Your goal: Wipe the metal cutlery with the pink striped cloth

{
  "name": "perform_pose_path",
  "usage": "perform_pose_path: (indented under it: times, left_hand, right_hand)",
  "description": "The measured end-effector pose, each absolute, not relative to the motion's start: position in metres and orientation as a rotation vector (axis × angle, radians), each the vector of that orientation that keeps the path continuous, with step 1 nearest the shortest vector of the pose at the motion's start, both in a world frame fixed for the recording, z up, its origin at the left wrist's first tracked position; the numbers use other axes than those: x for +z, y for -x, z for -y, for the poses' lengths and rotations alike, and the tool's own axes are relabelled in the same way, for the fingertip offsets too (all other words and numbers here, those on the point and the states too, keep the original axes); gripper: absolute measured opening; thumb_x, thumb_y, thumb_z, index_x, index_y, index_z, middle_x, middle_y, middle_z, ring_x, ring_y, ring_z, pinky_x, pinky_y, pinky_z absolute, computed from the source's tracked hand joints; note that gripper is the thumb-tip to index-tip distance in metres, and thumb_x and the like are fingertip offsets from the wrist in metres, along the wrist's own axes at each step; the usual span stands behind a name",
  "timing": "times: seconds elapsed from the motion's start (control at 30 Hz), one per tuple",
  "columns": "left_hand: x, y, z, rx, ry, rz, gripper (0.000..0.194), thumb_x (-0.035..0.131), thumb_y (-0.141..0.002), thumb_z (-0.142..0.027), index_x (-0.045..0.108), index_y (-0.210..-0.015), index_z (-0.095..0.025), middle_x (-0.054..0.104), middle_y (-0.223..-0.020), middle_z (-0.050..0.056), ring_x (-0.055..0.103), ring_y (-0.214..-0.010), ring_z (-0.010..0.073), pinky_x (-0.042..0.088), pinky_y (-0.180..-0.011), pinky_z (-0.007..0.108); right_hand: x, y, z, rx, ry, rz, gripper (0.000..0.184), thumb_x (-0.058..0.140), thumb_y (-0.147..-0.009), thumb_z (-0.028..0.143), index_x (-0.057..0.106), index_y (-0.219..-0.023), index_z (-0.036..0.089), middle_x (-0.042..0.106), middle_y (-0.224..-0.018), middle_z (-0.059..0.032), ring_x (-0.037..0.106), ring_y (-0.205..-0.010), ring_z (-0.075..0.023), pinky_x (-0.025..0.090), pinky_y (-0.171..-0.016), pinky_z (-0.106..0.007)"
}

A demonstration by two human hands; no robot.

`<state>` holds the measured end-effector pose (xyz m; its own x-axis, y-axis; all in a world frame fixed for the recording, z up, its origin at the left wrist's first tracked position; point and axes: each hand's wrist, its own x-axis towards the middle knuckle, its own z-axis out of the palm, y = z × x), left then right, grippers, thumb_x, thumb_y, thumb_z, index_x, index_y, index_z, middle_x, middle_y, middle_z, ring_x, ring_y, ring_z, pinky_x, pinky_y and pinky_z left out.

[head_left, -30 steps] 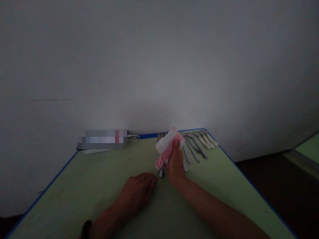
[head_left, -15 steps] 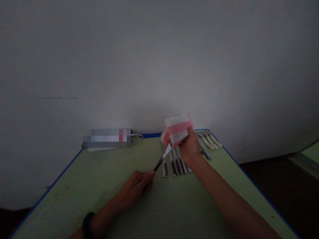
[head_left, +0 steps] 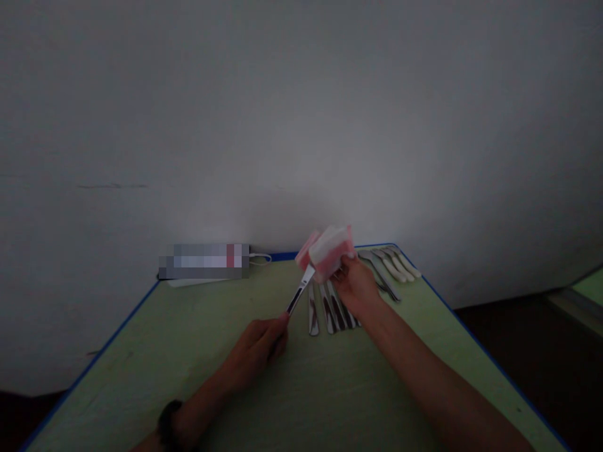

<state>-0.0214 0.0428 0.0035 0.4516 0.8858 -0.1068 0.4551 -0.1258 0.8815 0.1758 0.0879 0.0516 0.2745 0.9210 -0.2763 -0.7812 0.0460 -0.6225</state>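
Observation:
My left hand point(head_left: 261, 345) is closed round the handle end of a metal table knife point(head_left: 296, 298), which slants up and to the right. The knife's far end is hidden in a folded pink-and-white cloth point(head_left: 332, 248). Fingers of my right hand point(head_left: 355, 282) grip this cloth from its lower right side, around the blade. Below the cloth, several metal cutlery handles point(head_left: 328, 314) lie side by side on the table, their upper ends covered by the cloth and my right hand.
Spoons with white handles point(head_left: 398, 270) and some all-metal cutlery point(head_left: 384, 279) lie at the back right of the green table point(head_left: 198, 320), which has a blue edge. A blurred-out box-like object point(head_left: 205, 260) with a white cable point(head_left: 261, 256) stands at the back left. A grey wall point(head_left: 301, 125) rises behind.
The cloth and my right hand have moved slightly left and down, and the cloth has changed its fold around the knife. My left hand has shifted a little up and left.

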Motion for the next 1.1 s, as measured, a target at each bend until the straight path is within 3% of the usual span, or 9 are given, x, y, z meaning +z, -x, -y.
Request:
perform_pose_path:
  times: [0.2,0.33,0.53,0.77,0.87,1.1]
  left_hand:
    - [0.004,0.019,-0.043,0.511,-1.787,-1.129,0.055,0.027,-0.091,-0.056,0.044,-0.054,-0.019,0.04,-0.05,-0.005,0.039,-0.05,0.0111,0.033,-0.053,0.023]
    - [0.001,0.018,-0.044,0.49,-1.788,-1.085,0.056,0.027,-0.091,-0.057,0.043,-0.054,-0.019,0.039,-0.05,-0.005,0.039,-0.049,0.011,0.032,-0.052,0.023]
    - [0.0,0.018,-0.043,0.458,-1.821,-1.057,0.053,0.031,-0.091,-0.055,0.043,-0.055,-0.018,0.037,-0.051,-0.006,0.037,-0.049,0.0103,0.03,-0.05,0.023]
    - [0.002,0.018,-0.041,0.421,-1.849,-1.027,0.054,0.03,-0.092,-0.054,0.043,-0.054,-0.018,0.037,-0.051,-0.006,0.038,-0.049,0.0101,0.031,-0.052,0.023]
    - [0.003,0.019,-0.041,0.401,-1.876,-1.006,0.053,0.03,-0.092,-0.054,0.044,-0.055,-0.018,0.037,-0.052,-0.006,0.038,-0.051,0.0102,0.032,-0.053,0.023]
    - [0.007,0.019,-0.038,0.339,-2.029,-0.997,0.054,0.026,-0.092,-0.053,0.042,-0.054,-0.018,0.034,-0.051,-0.006,0.035,-0.048,0.0097,0.03,-0.05,0.022]
  right_hand:
    - [0.058,-0.172,-0.084,1.484,0.561,0.197,0.017,0.044,-0.087,0.026,0.058,-0.08,0.021,0.064,-0.066,0.0016,0.058,-0.055,-0.0118,0.048,-0.052,-0.024]
    - [0.061,-0.171,-0.085,1.466,0.471,0.304,0.019,0.047,-0.087,0.022,0.059,-0.071,0.019,0.062,-0.062,0.0027,0.058,-0.057,-0.0092,0.049,-0.057,-0.02]
    - [0.05,-0.165,-0.089,1.335,0.644,0.351,0.013,0.054,-0.084,0.03,0.061,-0.082,0.019,0.068,-0.076,0.0003,0.061,-0.068,-0.0108,0.049,-0.06,-0.021]
    - [0.043,-0.164,-0.086,1.107,0.778,0.424,0.038,0.059,-0.077,0.053,0.062,-0.086,0.016,0.069,-0.079,-0.002,0.061,-0.066,-0.0118,0.046,-0.056,-0.022]
    - [0.043,-0.167,-0.088,1.057,0.737,0.437,0.036,0.056,-0.079,0.051,0.063,-0.089,0.017,0.069,-0.083,-0.0028,0.062,-0.07,-0.0124,0.048,-0.061,-0.023]
    - [0.044,-0.173,-0.09,0.953,0.795,0.404,0.033,0.055,-0.08,0.048,0.061,-0.083,0.016,0.064,-0.07,-0.0004,0.055,-0.058,-0.0107,0.045,-0.054,-0.022]
